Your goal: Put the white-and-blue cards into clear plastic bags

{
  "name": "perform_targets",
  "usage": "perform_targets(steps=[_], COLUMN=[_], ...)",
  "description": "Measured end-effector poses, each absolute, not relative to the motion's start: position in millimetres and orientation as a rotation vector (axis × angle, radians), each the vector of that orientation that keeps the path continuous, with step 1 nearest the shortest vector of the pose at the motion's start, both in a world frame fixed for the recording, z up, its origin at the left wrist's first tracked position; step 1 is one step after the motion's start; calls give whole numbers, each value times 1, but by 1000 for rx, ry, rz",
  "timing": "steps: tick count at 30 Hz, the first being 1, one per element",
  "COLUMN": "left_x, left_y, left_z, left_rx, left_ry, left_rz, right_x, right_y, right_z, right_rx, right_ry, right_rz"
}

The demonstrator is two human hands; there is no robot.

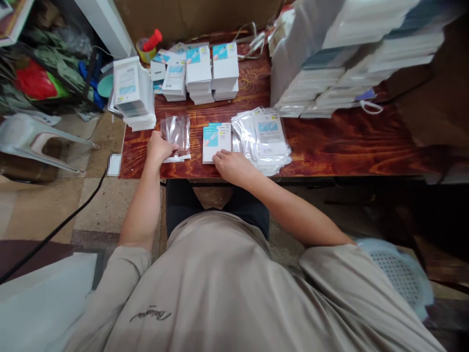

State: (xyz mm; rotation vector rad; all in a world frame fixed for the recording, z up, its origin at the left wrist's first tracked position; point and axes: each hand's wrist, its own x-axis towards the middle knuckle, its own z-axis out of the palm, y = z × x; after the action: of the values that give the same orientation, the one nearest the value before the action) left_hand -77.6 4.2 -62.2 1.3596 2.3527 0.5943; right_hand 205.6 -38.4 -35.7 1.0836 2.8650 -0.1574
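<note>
My left hand (159, 148) is closed on the near edge of a clear plastic sleeve (177, 133), which lies on a thin stack of sleeves at the near left of the wooden table (348, 142). My right hand (230, 164) rests with fingers curled on the near edge of a white box with a blue corner (216, 141), lying flat in front of me. Just right of that box lies a loose pile of bagged boxes (263, 137).
Stacks of white boxes (200, 73) stand at the back of the table, and another stack (132, 92) sits at its left edge. A tall heap of flat packs (351, 54) fills the back right. A grey plastic chair (32, 142) lies on the floor at left.
</note>
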Motion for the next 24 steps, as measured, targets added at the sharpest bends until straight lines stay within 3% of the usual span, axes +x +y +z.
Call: perform_targets(steps=[5,12,16,20,22,24], left_x=[-79,-62,-52,-42,-40,-39], left_y=[2,-2,6,9,7,4], left_z=[-61,-69,-73,-71,-72,-75], left_rx=[1407,1377,1371,1037,834,752], left_ry=[2196,2072,1918,1653,1539,1490], left_rz=[666,1033,1180,1482,1527,1521], right_x=[212,226,227,231,233,228], right_y=[-40,-44,-45,-51,-54,-53], right_z=[-40,-57,-63,-62,-58,-53], right_rx=[1171,1736,1847,2227,2622,2971], right_ry=[2912,3107,3093,3161,3089,2834], right_rz=[-199,-372,-540,-722,-953,-1506])
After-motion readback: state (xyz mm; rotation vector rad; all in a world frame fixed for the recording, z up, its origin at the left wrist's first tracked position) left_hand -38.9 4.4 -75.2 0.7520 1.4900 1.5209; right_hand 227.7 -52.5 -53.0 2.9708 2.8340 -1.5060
